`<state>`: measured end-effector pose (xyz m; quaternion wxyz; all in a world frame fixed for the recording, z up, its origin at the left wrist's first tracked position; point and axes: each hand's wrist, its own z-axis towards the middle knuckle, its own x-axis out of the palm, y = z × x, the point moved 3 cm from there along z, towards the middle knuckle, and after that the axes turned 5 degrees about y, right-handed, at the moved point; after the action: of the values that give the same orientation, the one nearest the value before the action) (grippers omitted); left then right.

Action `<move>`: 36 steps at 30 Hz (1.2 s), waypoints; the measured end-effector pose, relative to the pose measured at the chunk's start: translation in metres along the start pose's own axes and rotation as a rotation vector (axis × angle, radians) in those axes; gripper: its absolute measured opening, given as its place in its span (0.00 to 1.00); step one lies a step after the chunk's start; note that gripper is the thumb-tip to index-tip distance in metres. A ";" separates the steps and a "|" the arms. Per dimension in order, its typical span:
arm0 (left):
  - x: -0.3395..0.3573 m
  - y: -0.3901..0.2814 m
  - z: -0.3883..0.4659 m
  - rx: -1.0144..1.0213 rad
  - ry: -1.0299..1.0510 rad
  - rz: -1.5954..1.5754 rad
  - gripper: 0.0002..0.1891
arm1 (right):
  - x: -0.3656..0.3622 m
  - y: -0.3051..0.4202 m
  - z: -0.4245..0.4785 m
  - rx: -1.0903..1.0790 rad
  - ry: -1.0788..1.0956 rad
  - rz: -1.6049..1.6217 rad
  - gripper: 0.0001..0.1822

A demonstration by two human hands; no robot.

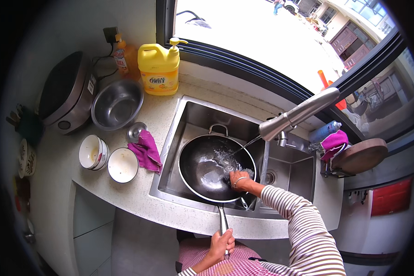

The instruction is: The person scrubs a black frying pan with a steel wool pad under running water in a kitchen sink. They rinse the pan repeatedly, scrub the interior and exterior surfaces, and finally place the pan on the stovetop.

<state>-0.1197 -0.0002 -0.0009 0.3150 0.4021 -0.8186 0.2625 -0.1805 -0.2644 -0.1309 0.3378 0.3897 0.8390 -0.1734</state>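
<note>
My left hand (pixel 220 244) is wrapped around the long metal handle (pixel 223 218) of a black wok (pixel 197 162). The wok rests over the larger basin of a stainless steel sink (pixel 182 132), its small loop handle facing the window. Inside the wok, my right hand (pixel 240 180) presses a grey scrubber (pixel 249 172), apparently steel wool, near the right wall; my fingers partly cover it. A thin stream of water (pixel 247 144) runs from the pull-out faucet (pixel 289 119) into the wok and splashes there. Beside the wok's lower right rim shows a metal utensil end (pixel 244 203).
Left of the sink are a purple cloth (pixel 147 151), used bowls (pixel 123 165), a steel basin (pixel 118 105) and a rice cooker (pixel 67 93). A yellow detergent jug (pixel 158 70) stands behind. To the right are a smaller basin (pixel 293 172) and a round cutting board (pixel 360 157).
</note>
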 end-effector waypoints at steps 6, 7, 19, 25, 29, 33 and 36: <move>-0.015 -0.011 -0.005 0.002 -0.017 0.005 0.12 | -0.016 0.072 -0.035 -0.434 0.188 0.789 0.31; -0.015 -0.014 -0.006 0.018 -0.010 0.010 0.12 | -0.002 0.054 -0.027 -0.419 0.224 0.703 0.30; -0.028 -0.049 -0.025 0.017 0.084 -0.092 0.09 | -0.019 -0.045 0.016 -0.161 -0.120 -0.225 0.23; -0.040 -0.084 -0.042 0.042 0.062 -0.097 0.10 | -0.029 -0.013 -0.021 -0.414 0.150 -0.089 0.30; -0.042 -0.086 -0.040 0.036 0.097 -0.022 0.11 | -0.063 -0.062 0.056 -0.392 -0.212 -0.494 0.23; -0.045 -0.092 -0.039 0.050 0.092 -0.022 0.11 | -0.042 -0.047 0.030 -0.251 -0.030 -0.406 0.29; -0.046 -0.090 -0.041 0.062 0.090 -0.067 0.10 | -0.034 -0.004 -0.032 -0.394 0.331 0.170 0.38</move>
<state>-0.0108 0.0018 0.0086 0.3475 0.4269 -0.7810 0.2949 -0.1812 -0.2675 -0.0844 0.2785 0.4085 0.8647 0.0882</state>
